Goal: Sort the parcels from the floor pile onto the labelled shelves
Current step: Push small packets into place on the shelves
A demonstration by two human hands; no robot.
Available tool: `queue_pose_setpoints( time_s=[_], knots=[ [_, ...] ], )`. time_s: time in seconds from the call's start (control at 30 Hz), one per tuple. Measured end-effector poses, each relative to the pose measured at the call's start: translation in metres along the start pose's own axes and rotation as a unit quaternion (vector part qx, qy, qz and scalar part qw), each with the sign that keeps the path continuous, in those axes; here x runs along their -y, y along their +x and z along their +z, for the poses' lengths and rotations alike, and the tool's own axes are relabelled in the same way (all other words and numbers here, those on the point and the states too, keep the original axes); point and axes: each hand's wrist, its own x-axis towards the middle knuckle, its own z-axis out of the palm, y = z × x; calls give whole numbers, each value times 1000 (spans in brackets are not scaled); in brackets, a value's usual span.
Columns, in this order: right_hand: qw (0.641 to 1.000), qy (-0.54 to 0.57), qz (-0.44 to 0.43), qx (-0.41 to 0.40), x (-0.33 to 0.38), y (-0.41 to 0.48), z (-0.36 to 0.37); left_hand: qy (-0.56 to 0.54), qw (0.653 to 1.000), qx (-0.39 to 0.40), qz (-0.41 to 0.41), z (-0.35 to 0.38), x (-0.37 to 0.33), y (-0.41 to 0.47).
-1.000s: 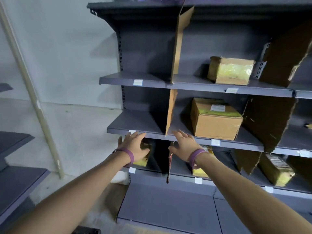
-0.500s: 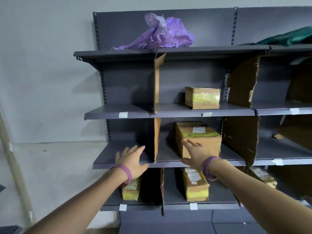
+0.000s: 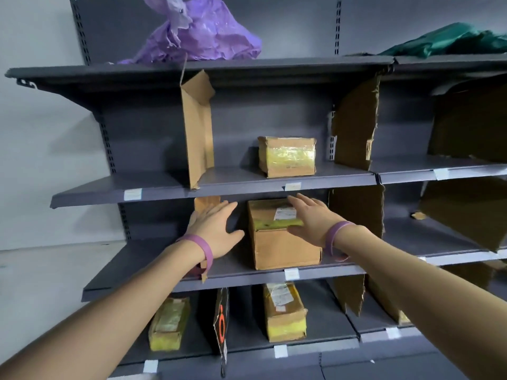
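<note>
A grey metal shelving unit (image 3: 274,185) stood against a pale wall, its tiers split into bays by ragged upright sheets of brown cardboard (image 3: 198,127), with small white labels (image 3: 292,186) stuck along the front edges. Crumpled purple plastic wrap (image 3: 197,34) and a dark green bundle (image 3: 450,39) lay on the top tier.

Brown cardboard parcels banded with yellow tape occupied several bays. One small box (image 3: 286,156) sat on the upper shelf. A larger carton (image 3: 282,242), creased and bearing a white shipping label, rested on the middle shelf just right of a cardboard divider. Two more parcels, one on the left (image 3: 168,323) and one on the right (image 3: 284,311), lay on the lower shelf either side of another divider.

Both bare arms reached forward to the middle shelf, each wrist ringed by a purple band (image 3: 203,248). The left hand (image 3: 215,229) was spread flat, fingers extended, beside the carton's left face, gripping nothing. The right hand (image 3: 312,218) lay open, palm down, over the carton's top right edge, fingers splayed across the label; whether it pressed on the box could not be told.
</note>
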Motion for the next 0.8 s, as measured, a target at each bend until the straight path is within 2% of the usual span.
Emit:
queue_pose_setpoints(
  time_s=[0.37,0.63,0.8],
  knots=[
    [996,-16,-88,-18,-120,91,-39,23,998,1,-54,37,-100,125],
    [993,-26,-110,-17,-138,112,-29,65,996,24,-64,49,-101,160],
    [993,-42,-108,-24,-131,126,-28,93,994,22,-44,47,-90,170]
  ],
)
